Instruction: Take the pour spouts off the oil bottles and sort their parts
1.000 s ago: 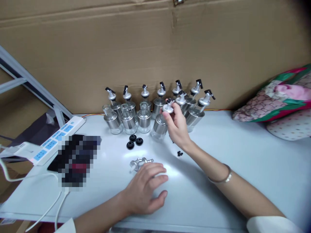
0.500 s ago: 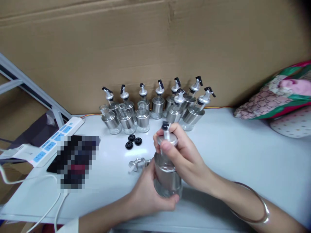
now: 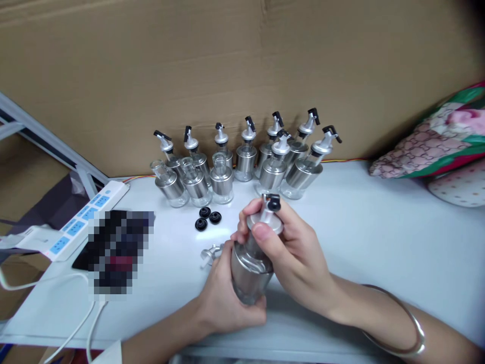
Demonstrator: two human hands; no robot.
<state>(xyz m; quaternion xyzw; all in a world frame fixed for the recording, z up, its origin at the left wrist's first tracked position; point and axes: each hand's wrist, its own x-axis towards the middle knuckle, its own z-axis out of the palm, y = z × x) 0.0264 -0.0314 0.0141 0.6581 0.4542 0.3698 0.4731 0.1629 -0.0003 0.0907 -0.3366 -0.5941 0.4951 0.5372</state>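
Eight bottles [image 3: 245, 161] have pourers [image 3: 248, 134] in their necks; three open-necked bottles [image 3: 222, 186] stand in front. Over the desk [image 3: 382, 237], the left hand [image 3: 222, 301] clasps a tilted, steel-banded glass bottle [image 3: 250, 275], the right hand [image 3: 301, 265] its silver, black-tipped pourer [image 3: 273, 221].

Glass-and-metal bottle [image 3: 250, 275]; matt cardboard [image 3: 151, 65]

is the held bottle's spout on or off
On: the silver spout sits atop the bottle, gripped by the right hand, which hides whether it's fully seated.
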